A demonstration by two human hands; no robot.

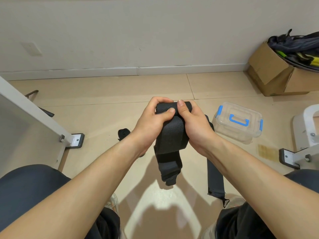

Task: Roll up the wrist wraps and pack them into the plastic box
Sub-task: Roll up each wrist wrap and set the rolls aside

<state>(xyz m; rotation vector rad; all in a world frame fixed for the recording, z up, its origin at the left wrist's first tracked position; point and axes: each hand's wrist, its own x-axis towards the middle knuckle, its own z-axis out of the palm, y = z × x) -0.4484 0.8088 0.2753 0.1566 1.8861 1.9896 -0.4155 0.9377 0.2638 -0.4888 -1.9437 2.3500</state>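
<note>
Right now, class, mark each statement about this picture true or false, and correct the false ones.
1. The left hand and right hand both grip the wrist wrap. True.
2. The plastic box stands open. False: its lid is on.
3. The held wrist wrap is fully rolled. False: its end hangs loose below the hands.
4. A rolled wrap lies on the floor. True.
5. The cardboard box is empty. False: dark and yellow gear fills it.
</note>
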